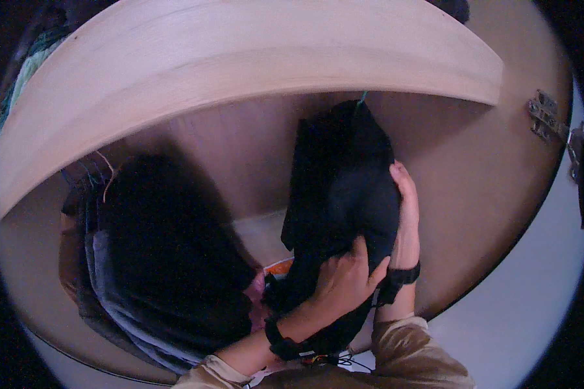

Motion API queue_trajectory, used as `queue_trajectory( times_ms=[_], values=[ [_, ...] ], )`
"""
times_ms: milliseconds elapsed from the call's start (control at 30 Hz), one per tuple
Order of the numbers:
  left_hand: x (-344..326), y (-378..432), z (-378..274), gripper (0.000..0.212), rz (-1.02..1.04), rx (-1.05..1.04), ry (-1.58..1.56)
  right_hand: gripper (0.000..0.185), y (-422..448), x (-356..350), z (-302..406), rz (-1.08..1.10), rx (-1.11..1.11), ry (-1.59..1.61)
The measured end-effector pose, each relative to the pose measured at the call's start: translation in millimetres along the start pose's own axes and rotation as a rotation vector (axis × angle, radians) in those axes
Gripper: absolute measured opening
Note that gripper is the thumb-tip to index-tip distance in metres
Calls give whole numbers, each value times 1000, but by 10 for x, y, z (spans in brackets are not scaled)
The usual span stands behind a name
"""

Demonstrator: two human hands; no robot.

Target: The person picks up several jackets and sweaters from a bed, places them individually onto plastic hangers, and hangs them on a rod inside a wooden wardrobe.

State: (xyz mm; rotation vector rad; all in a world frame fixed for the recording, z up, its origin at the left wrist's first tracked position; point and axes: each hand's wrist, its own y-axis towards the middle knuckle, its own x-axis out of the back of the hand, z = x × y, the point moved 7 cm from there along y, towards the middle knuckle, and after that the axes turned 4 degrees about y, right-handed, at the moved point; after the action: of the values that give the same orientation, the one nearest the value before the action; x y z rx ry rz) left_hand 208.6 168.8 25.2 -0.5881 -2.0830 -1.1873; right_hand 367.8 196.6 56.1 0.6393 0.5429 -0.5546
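A black garment (340, 180) hangs from a thin green hanger hook (363, 96) under a pale wooden shelf inside a wardrobe. My left hand (343, 277) lies against the lower front of the garment, its thumb and index finger apart. Along the garment's right edge is my right hand (405, 187), with its thumb side showing and the other fingers hidden behind the cloth. Whether that hand grips the fabric cannot be made out. Both wrists wear black straps.
The pale shelf board (253, 63) arches across the top. Dark clothes (170, 253) hang at left, beside a grey garment (102, 272). Below lie a pink item (258, 301) and an orange one (280, 267). A metal hinge (545, 114) is at right. Green cloth (27, 73) rests above the shelf.
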Motion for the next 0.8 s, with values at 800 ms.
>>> queue_trajectory(
  times_ms=[800],
  values=[
    [-937, -702, 827, 79, 536, -43, -402, 57, -1275, 178, 65, -309, 680, -1238]
  ],
)
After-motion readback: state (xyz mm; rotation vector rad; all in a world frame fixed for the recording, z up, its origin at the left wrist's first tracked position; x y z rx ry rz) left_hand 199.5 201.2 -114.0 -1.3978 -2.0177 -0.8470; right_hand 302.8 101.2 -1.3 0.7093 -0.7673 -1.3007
